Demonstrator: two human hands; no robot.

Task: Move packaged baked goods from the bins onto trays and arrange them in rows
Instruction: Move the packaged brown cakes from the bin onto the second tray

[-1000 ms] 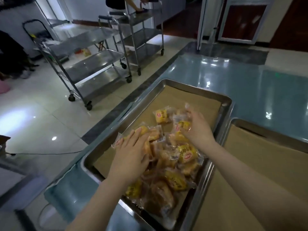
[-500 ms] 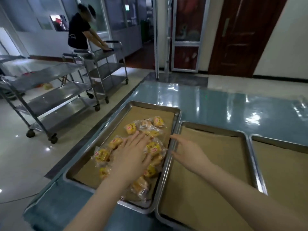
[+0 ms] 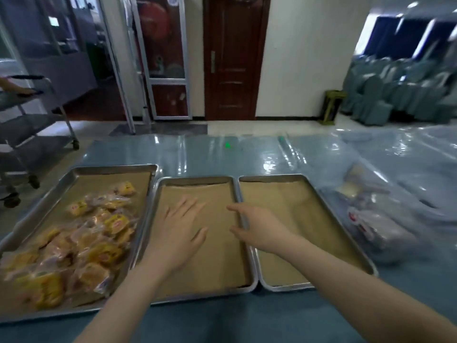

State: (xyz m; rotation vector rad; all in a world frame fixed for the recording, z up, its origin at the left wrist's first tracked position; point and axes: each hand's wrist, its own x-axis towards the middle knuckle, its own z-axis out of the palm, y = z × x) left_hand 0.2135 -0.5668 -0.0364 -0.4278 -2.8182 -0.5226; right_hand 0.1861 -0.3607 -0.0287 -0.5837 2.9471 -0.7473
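Currently, crinkly yellow packaged baked goods [image 3: 81,241] are heaped in the left rectangular steel tray [image 3: 74,170]. Left hand [image 3: 181,233] and right hand [image 3: 259,227], each grip spread and holding nothing, are poised over paper-lined middle tray [image 3: 197,179].

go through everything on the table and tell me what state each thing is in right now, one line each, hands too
Left tray: paper-lined, holds a loose heap of yellow packets, not in rows.
Middle tray: paper-lined, no packets.
Right tray: paper-lined, no packets.
Yellow packets: sealed, piled and overlapping.
Clear bag: on the table right of the trays, contents blurred.
Left hand: open, empty, over the middle tray.
Right hand: open, empty, over the rims between the middle and right trays.
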